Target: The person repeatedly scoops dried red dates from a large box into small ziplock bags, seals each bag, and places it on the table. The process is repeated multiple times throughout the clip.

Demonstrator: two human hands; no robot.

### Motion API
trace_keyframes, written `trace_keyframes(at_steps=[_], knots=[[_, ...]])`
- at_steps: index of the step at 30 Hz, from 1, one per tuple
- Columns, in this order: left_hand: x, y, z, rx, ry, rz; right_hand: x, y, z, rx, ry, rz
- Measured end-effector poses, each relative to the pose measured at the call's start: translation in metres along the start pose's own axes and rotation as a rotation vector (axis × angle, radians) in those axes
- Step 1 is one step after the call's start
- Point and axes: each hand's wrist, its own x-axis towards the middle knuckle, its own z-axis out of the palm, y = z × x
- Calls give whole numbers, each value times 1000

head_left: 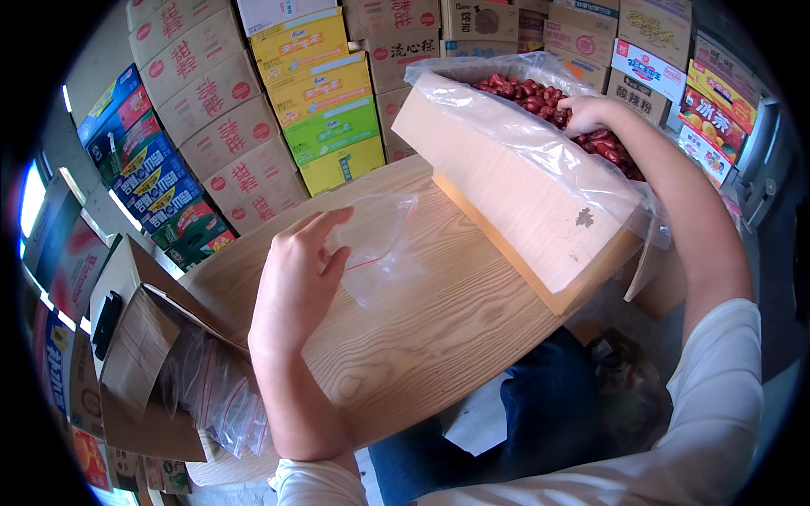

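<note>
My left hand (pixel 295 270) hovers over the wooden table, thumb and fingers apart and holding nothing that I can see. Just beyond its fingers lies a clear zip bag (pixel 380 240) with a red line along its seal, flat on the tabletop. My right hand (pixel 586 115) reaches into a long cardboard box (pixel 515 177) lined with clear plastic and full of dried red dates (pixel 527 94). Its fingers are curled down among the dates, and the fingertips are partly hidden.
The wooden table (pixel 405 337) has a curved near edge above my legs. At its left stands an open carton (pixel 139 396) with several clear zip bags (pixel 215 392) beside it. Stacked cartons (pixel 224 126) line the back, and colourful boxes (pixel 717 114) stand at the far right.
</note>
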Motion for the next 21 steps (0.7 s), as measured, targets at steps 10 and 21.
trace_keyframes(at_steps=[10,21], knots=[[1,3,-6,-23,-40,-20,23,25,10,130,225,-76],[-3,-11,-2,-26,-62,-73,15,16,-6,811,226,-15]])
